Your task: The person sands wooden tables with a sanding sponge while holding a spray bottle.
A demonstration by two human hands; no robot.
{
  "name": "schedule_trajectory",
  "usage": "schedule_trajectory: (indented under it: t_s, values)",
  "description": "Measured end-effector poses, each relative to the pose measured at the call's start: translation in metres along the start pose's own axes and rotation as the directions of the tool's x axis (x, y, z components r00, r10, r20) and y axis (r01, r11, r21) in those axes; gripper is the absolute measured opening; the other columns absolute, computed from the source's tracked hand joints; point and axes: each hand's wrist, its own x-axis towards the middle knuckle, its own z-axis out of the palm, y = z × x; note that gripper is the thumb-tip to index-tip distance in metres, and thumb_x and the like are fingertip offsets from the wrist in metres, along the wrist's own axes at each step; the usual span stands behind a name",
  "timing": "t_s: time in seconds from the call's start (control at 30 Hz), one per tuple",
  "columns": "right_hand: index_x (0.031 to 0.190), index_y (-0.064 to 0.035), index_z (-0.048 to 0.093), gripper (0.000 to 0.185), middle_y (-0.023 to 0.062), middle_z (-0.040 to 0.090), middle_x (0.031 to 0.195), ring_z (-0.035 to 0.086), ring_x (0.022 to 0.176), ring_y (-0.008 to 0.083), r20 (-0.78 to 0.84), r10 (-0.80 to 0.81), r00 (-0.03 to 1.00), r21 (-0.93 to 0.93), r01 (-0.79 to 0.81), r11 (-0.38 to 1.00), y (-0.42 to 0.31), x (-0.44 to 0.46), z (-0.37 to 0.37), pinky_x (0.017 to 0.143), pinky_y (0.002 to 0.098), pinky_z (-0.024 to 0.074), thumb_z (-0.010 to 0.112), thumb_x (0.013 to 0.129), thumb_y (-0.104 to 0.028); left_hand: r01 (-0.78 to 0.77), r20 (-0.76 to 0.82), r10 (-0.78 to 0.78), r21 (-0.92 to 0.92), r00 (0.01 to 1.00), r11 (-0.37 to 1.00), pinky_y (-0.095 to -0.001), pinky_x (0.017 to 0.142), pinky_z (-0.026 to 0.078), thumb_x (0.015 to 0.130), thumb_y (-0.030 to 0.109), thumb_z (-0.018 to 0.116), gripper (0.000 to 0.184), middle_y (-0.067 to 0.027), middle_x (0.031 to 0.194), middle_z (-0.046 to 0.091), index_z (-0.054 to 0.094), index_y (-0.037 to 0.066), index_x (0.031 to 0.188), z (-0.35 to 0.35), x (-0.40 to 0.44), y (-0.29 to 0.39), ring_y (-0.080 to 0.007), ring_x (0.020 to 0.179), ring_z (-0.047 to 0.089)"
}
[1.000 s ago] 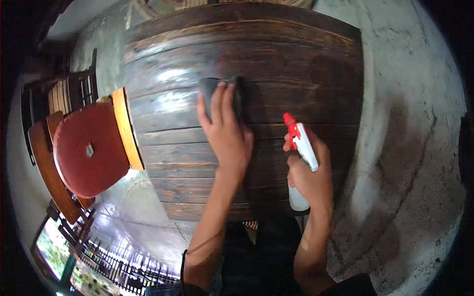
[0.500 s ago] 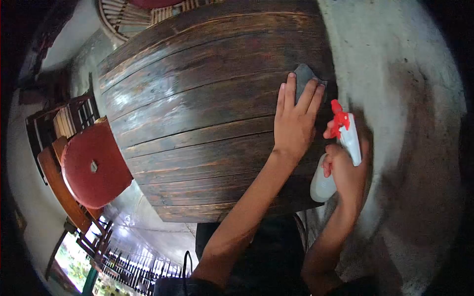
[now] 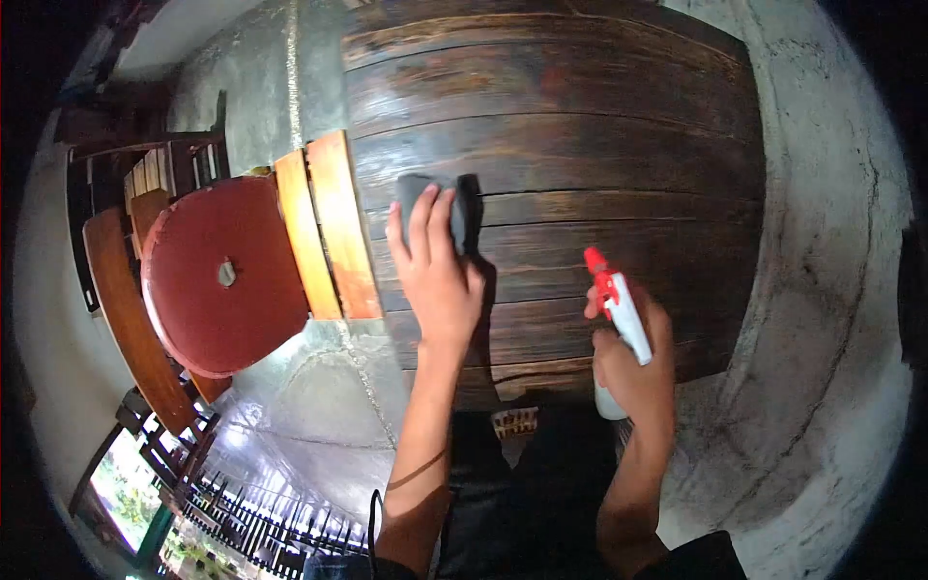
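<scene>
My left hand (image 3: 437,290) presses a dark grey cloth (image 3: 416,188) onto the dark wooden table (image 3: 619,155), near its left side. The fingers lie over the cloth and part of it shows beyond the fingertips. To the right, my right hand (image 3: 638,367) is wrapped round a spray bottle (image 3: 629,319) with a red nozzle and a white and red trigger head. The nozzle points up and a little left, above the table's lower right part. The hand hides much of the bottle's pale body.
A chair with a red cushion (image 3: 222,280) stands left of the table, beside yellow-orange wooden slats (image 3: 343,232). Grey concrete floor (image 3: 812,406) lies to the right. Dark railings (image 3: 251,522) show at the lower left.
My left hand has swept the cloth right to the table's right side, then back to the left. The spray bottle has stayed in my right hand while the view shifted.
</scene>
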Motion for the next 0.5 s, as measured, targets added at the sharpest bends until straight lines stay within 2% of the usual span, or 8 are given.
schedule_trajectory:
  t_s: [0.07, 0.1, 0.23, 0.33, 0.4, 0.43, 0.5]
  values:
    - [0.119, -0.0021, 0.067, 0.039, 0.0094, 0.071, 0.097, 0.069, 0.092, 0.0207, 0.040, -0.054, 0.998, 0.039, 0.052, 0.998, 0.002, -0.015, 0.041, 0.086, 0.0347, 0.0529, 0.058, 0.082, 0.008, 0.014, 0.000, -0.014, -0.008, 1.000, 1.000, -0.0555, 0.128, 0.023, 0.072, -0.011, 0.059, 0.078, -0.0136, 0.154, 0.051, 0.052, 0.007, 0.148, -0.023, -0.012, -0.038, -0.0466, 0.150, 0.033]
    - [0.119, -0.0019, 0.067, 0.039, 0.0100, 0.071, 0.097, 0.070, 0.093, 0.0218, 0.056, -0.024, 0.998, 0.067, 0.020, 0.998, 0.003, -0.020, 0.056, 0.086, 0.0351, 0.0531, 0.058, 0.082, 0.008, 0.005, -0.001, -0.005, -0.001, 1.000, 1.000, -0.0555, 0.128, 0.023, 0.072, -0.011, 0.059, 0.078, -0.0136, 0.154, 0.051, 0.052, 0.007, 0.148, -0.029, -0.017, -0.046, -0.0466, 0.150, 0.033]
    - [0.121, -0.0022, 0.067, 0.038, 0.0089, 0.072, 0.096, 0.066, 0.078, 0.0188, 0.083, 0.079, 0.993, 0.023, -0.081, 0.996, 0.009, -0.036, 0.089, 0.068, 0.0337, 0.0505, 0.056, 0.086, 0.006, 0.024, 0.005, -0.024, 0.042, 1.000, 0.999, -0.0565, 0.128, 0.021, 0.072, -0.010, 0.059, 0.081, -0.0145, 0.156, 0.048, 0.050, 0.006, 0.151, -0.039, -0.024, -0.047, -0.0476, 0.152, 0.029]
    - [0.122, -0.0032, 0.069, 0.039, 0.0023, 0.070, 0.093, 0.059, 0.062, 0.0076, 0.028, 0.072, 0.997, -0.050, -0.071, 0.996, 0.006, -0.037, 0.070, 0.052, 0.0270, 0.0468, 0.055, 0.086, 0.008, 0.004, -0.005, -0.003, 0.085, 1.000, 0.996, -0.0575, 0.130, 0.017, 0.073, -0.011, 0.058, 0.081, -0.0174, 0.157, 0.047, 0.047, 0.003, 0.153, -0.024, -0.022, -0.026, -0.0474, 0.152, 0.029]
    - [0.113, -0.0007, 0.067, 0.031, 0.0225, 0.074, 0.096, 0.073, 0.093, 0.0421, -0.039, 0.079, 0.996, -0.005, -0.080, 0.997, 0.006, -0.032, 0.042, 0.082, 0.0446, 0.0560, 0.058, 0.083, -0.001, -0.068, 0.031, 0.066, 0.068, 0.997, 0.995, -0.0578, 0.129, 0.018, 0.073, -0.011, 0.058, 0.080, -0.0175, 0.156, 0.047, 0.048, 0.002, 0.152, -0.007, -0.021, -0.009, -0.0475, 0.152, 0.029]
    - [0.111, -0.0009, 0.068, 0.030, 0.0223, 0.073, 0.095, 0.074, 0.093, 0.0406, -0.091, 0.053, 0.994, -0.017, -0.055, 0.998, 0.017, -0.026, 0.028, 0.082, 0.0441, 0.0561, 0.058, 0.083, -0.001, -0.124, 0.055, 0.122, 0.035, 0.991, 0.992, -0.0578, 0.129, 0.019, 0.073, -0.010, 0.059, 0.080, -0.0170, 0.156, 0.048, 0.049, 0.003, 0.151, 0.003, -0.020, 0.003, -0.0479, 0.151, 0.030]
    - [0.111, -0.0007, 0.068, 0.030, 0.0210, 0.074, 0.094, 0.074, 0.092, 0.0382, -0.163, 0.127, 0.978, 0.015, -0.126, 0.992, 0.032, -0.021, -0.009, 0.082, 0.0433, 0.0560, 0.058, 0.083, -0.001, -0.182, 0.123, 0.182, -0.016, 0.975, 0.983, -0.0575, 0.129, 0.019, 0.072, -0.009, 0.060, 0.080, -0.0172, 0.156, 0.048, 0.050, 0.002, 0.150, 0.021, -0.018, 0.042, -0.0481, 0.151, 0.030]
